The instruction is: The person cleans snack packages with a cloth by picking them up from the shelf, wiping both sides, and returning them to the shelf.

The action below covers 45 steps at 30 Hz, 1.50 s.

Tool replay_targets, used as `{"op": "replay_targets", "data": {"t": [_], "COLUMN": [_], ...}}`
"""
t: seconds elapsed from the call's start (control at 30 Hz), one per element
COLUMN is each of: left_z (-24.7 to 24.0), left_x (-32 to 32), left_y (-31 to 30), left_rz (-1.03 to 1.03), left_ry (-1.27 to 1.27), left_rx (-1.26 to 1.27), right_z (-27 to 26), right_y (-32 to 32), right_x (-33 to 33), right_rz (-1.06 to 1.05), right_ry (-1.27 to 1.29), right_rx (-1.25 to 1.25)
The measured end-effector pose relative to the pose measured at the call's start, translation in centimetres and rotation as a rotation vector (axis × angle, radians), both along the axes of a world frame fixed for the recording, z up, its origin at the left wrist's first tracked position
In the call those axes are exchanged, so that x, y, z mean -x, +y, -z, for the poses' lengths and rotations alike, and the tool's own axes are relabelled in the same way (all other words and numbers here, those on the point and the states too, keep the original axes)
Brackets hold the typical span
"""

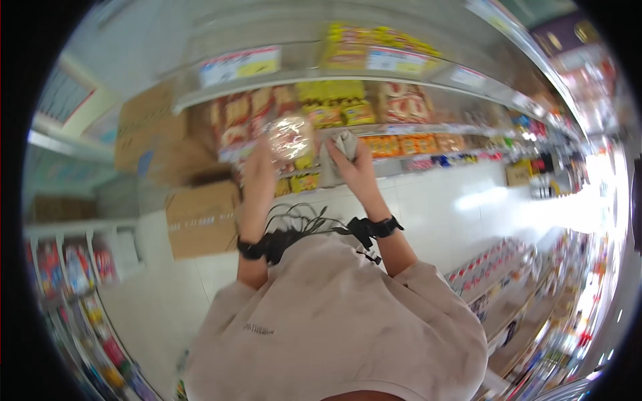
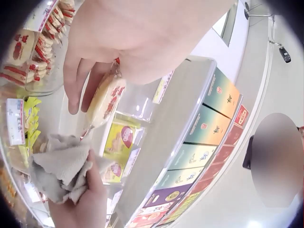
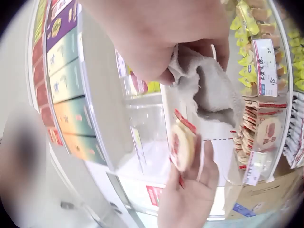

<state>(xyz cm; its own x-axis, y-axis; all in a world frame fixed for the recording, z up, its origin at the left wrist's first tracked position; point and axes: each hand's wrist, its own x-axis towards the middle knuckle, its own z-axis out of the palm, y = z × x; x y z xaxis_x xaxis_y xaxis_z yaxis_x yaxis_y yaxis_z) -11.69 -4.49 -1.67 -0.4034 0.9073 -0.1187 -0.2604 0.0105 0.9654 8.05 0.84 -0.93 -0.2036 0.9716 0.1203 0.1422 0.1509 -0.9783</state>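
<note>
Snack packet (image 1: 289, 137): clear wrapper with red print; contents probably a round cake, though the head view is blurred. It is held upright in the air before the front edge of the middle shelf (image 1: 414, 128), pinched between the fingers and thumb of the left hand (image 1: 259, 170).
Grey cloth (image 1: 338, 150): bunched, just beside the packet, gripped in the curled fingers of the right hand (image 1: 358, 167).
Shelf stock: yellow and red packets (image 1: 334, 107) in rows, with price tags (image 1: 241, 65) along the upper edge.
Cardboard boxes (image 1: 200, 217): stacked at the shelf's left end.
</note>
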Motion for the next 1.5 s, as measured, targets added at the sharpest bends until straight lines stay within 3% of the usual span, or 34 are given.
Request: {"op": "replay_targets", "data": {"t": [0.07, 0.17, 0.27, 0.4, 0.53, 0.6, 0.7, 0.77, 0.83, 0.9, 1.0, 1.13, 1.17, 1.27, 1.37, 1.47, 1.5], "left_z": [0.2, -0.1, -0.8, 0.4, -1.5, -1.2, -2.1, -1.1, -0.8, -0.9, -2.4, -2.2, -2.3, -1.2, -2.0, -1.6, -0.8], "left_x": [1.5, 2.1, 0.8, -1.1, -4.8, -6.9, -10.0, -11.2, -12.9, -13.9, -16.6, -21.3, -22.1, -24.2, -26.4, -28.3, -28.9], "left_y": [0.0, 0.2, 0.8, 2.2, 2.7, 3.9, 4.5, 5.2, 6.4, 7.6, 8.6, 10.1, 10.5, 11.6, 12.3, 13.3, 13.9], "left_rz": [0.062, 0.262, 0.330, 0.274, 0.390, 0.434, 0.377, 0.356, 0.339, 0.328, 0.474, 0.600, 0.626, 0.560, 0.569, 0.545, 0.478], "left_ry": [-0.012, -0.038, -0.039, 0.007, 0.093, -0.129, -0.341, -0.328, -0.288, -0.111, -0.007, 0.062, 0.054, 0.014, 0.050, 0.101, 0.082], "left_rx": [0.012, 0.071, 0.105, 0.102, 0.045, -0.014, -0.006, -0.023, -0.033, -0.055, -0.032, -0.104, -0.064, 0.028, 0.026, 0.017, 0.021], "right_z": [0.0, -1.1, -0.5, 1.5, 2.0, 2.1, -0.3, -0.8, -0.2, -0.3, -0.4, -2.9, 0.2, 1.5, 2.3, 1.6, 1.2], "right_y": [1.1, 0.9, 1.2, 2.1, 2.1, 2.5, 3.3, 4.2, 5.7, 6.5, 7.9, 6.4, 7.2, 7.6, 8.1, 8.9, 8.8], "right_x": [-0.6, 0.2, 1.1, 0.1, -2.3, -4.0, -7.5, -9.9, -13.0, -15.8, -19.9, -21.9, -22.0, -24.7, -27.6, -30.0, -30.5], "right_rz": [0.081, 0.036, -0.089, 0.071, 0.190, 0.237, 0.104, 0.045, 0.010, 0.229, 0.313, -0.043, -0.030, 0.102, 0.382, 0.477, 0.390], "right_ry": [0.188, 0.421, 0.393, -0.134, -0.110, -0.149, 0.096, 0.242, 0.132, 0.202, 0.238, 0.157, 0.122, 0.166, 0.388, 0.300, 0.322], "right_rx": [0.189, 0.490, 0.345, 0.005, -0.107, -0.110, 0.298, 0.204, 0.035, 0.061, -0.074, 0.211, -0.012, 0.023, 0.121, -0.007, 0.080]}}
